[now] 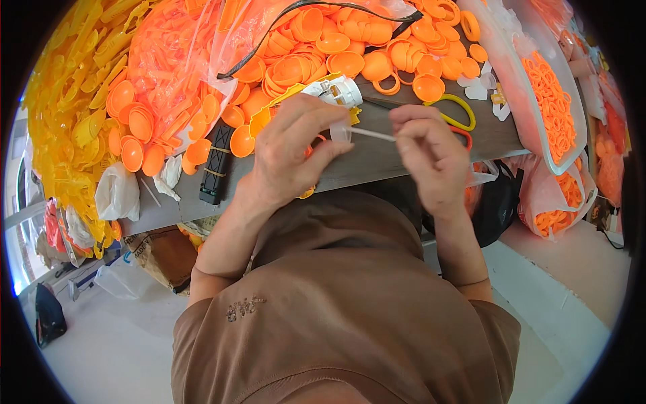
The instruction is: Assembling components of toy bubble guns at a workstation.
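Over the near edge of the table, my left hand [289, 145] is closed with thumb and fingers around a small translucent white plastic piece [341, 132]. My right hand [434, 158] pinches one end of a thin white stick [374, 135], whose other end meets that translucent piece. Whether the stick passes into it, I cannot tell. Just beyond my left fingers lies a white plastic mechanism [340, 91] against a yellow plastic part [293, 91]. Scissors with a yellow and red handle [464, 108] rest behind my right hand, which partly covers them.
Orange plastic scoops [296, 71] are heaped along the back, with yellow ones [87, 128] piled at left. A black plastic bar [216, 165] lies left of my hands. At right stands a clear bin [558, 165] of orange rings, near white flat pieces [476, 89]. A bag [555, 219] hangs below.
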A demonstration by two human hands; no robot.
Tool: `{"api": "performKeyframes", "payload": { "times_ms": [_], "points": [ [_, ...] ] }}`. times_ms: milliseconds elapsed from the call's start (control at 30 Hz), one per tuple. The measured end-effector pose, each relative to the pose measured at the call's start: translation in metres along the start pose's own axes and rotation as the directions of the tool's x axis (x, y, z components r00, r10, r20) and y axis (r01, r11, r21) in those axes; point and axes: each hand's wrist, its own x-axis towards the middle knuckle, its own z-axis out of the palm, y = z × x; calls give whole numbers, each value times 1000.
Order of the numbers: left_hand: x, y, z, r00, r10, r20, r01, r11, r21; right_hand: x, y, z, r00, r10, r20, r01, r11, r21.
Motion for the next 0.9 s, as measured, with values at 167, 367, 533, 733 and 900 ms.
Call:
{"api": "performKeyframes", "payload": {
  "times_ms": [167, 367, 533, 733, 900],
  "points": [
    [0, -14, 1, 1000, -25, 5, 25, 1000, -5, -2, 10, -19, 982, 159, 105, -175, 972, 156],
    [-1, -8, -4, 946, -316, 76, 324, 903, -281, 21, 21, -12, 945, 317, 76, -276, 651, 708],
    [-3, -9, -4, 959, -260, 112, 282, 911, -302, 23, 3, 24, 860, 368, 354, -495, 770, 403],
    [6, 1, -15, 988, -66, 141, 75, 995, -58, 19, 3, 36, 965, 221, 141, -246, 948, 202],
    [8, -5, -18, 971, 9, 238, -22, 998, 53, 15, 17, 36, 952, -303, 45, 302, 902, -310]
  ]
}}
